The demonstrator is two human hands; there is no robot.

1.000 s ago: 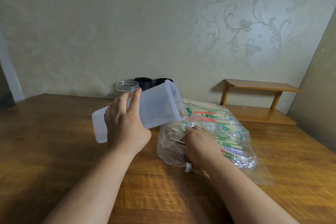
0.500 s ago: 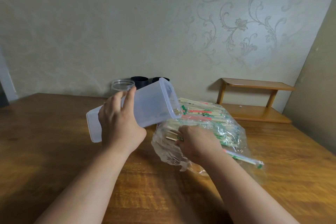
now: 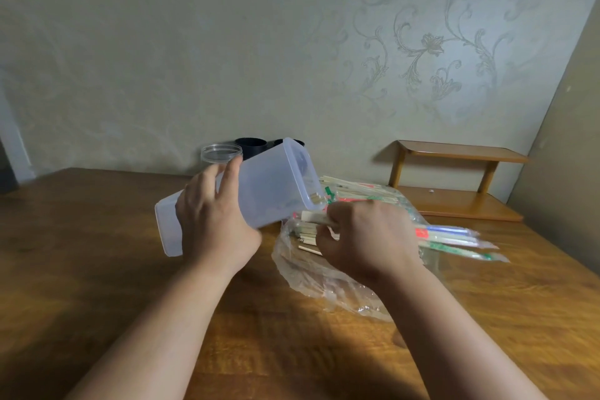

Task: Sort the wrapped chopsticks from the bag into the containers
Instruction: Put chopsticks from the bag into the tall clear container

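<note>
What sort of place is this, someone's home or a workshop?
Most likely a room in a home: a wooden table pushed against scroll-and-flower wallpaper, a small wooden shelf on its far corner, and a plastic bag of wrapped chopsticks.

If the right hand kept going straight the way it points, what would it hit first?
Probably the rim of the plastic container in the left hand, just ahead of the right hand and its wrapped chopsticks; depth is unclear.

We found no legible text, number or brand. The red and green print on the wrapped chopsticks (image 3: 454, 239) was too blurred to read.
</note>
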